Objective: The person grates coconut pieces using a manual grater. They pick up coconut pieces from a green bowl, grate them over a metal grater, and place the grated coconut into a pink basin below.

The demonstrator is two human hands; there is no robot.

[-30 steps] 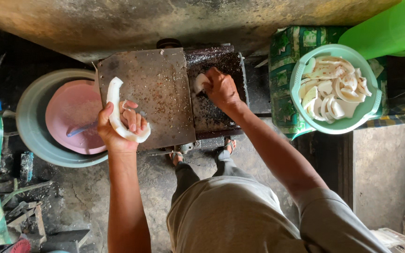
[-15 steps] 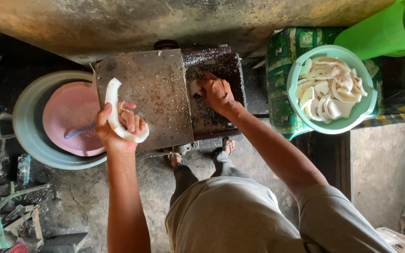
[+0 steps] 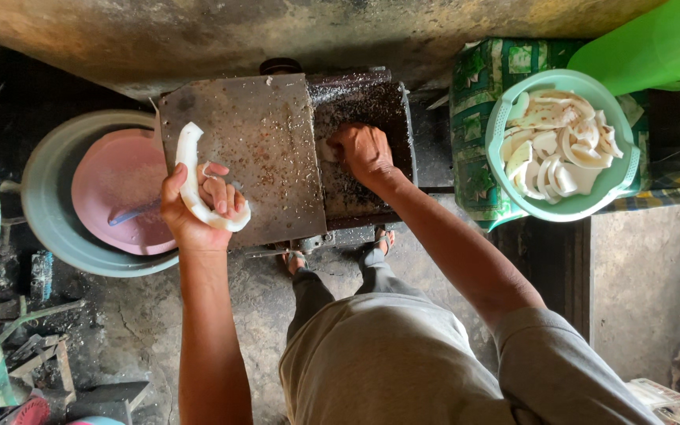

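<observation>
1. Left hand [image 3: 198, 206]: closed around a curved white coconut strip [image 3: 195, 179], fingers wrapped over its lower bend, held over the near left corner of the metal grating machine [image 3: 277, 149].
2. Strip's long axis: running roughly away from the body, upper end pointing toward the far edge of the machine's flat lid, lower end hooking right under the fingertips.
3. Right hand [image 3: 365, 151]: pressed palm-down into the dark open trough on the right half of the machine, fingers curled; a small pale piece [image 3: 327, 149] showing at its left edge, seemingly pinned beneath. Cannot tell how firm the hold is.
4. Key relation: trough lying to the right of the held strip, across the flat lid; right hand already in it, left hand well apart from it, so the strip sits a lid's breadth left of the opening.
5. Left of the machine: a grey basin [image 3: 49, 197] with a pink lid [image 3: 116, 189] inside it.
6. Right of the machine: a pale green basket [image 3: 505, 118] full of white coconut pieces [image 3: 560, 145], resting on a green patterned sack [image 3: 478, 94]; much nearer the right arm than the left.
</observation>
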